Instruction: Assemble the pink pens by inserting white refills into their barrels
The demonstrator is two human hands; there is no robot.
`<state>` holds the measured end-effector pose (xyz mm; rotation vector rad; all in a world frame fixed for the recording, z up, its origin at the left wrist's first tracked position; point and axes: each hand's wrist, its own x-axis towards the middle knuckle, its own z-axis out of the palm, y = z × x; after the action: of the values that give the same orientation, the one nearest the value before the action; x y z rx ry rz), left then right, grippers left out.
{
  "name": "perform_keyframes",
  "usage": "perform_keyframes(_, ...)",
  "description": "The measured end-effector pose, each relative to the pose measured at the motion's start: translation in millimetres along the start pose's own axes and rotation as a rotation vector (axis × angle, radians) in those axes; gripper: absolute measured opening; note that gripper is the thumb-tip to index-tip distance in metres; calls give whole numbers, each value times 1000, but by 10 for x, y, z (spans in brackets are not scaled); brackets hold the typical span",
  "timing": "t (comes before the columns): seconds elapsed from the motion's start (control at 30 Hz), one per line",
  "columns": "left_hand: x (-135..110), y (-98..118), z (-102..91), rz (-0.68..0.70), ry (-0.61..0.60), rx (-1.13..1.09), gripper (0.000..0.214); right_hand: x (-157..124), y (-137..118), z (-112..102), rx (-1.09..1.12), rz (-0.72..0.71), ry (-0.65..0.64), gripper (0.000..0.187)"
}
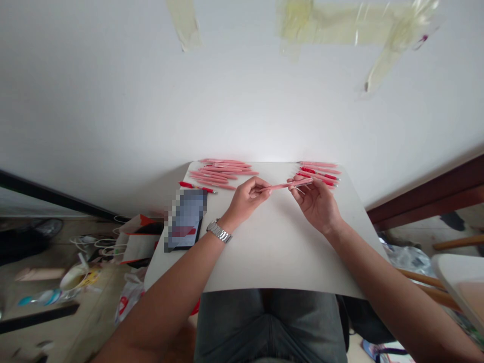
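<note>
A slim pink pen [280, 186] is held level above the white table between my two hands. My left hand [249, 197], with a metal watch on the wrist, pinches its left end. At the other end, the fingers of my right hand [317, 202] are closed on the pen; a thin light piece sticks out beneath them, too small to name. Beyond my left hand lies a loose pile of pink pens [217, 174]. Several pink pens and red pens [328, 175] lie just behind my right hand, partly hidden by its fingers.
A phone-like device [185, 219], its screen blurred, lies on the table's left side near a single red pen [198, 188]. The table [272, 262] backs onto a white wall. Bags [139, 239] and a bottle [43, 297] are on the floor at left.
</note>
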<state>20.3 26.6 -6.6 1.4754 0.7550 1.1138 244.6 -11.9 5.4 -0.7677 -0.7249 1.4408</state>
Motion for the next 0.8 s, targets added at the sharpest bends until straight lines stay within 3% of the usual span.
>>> perform_keyframes(0.8,9,0,8,1,-5,13,31,2,-10,-16,8,24,23,32)
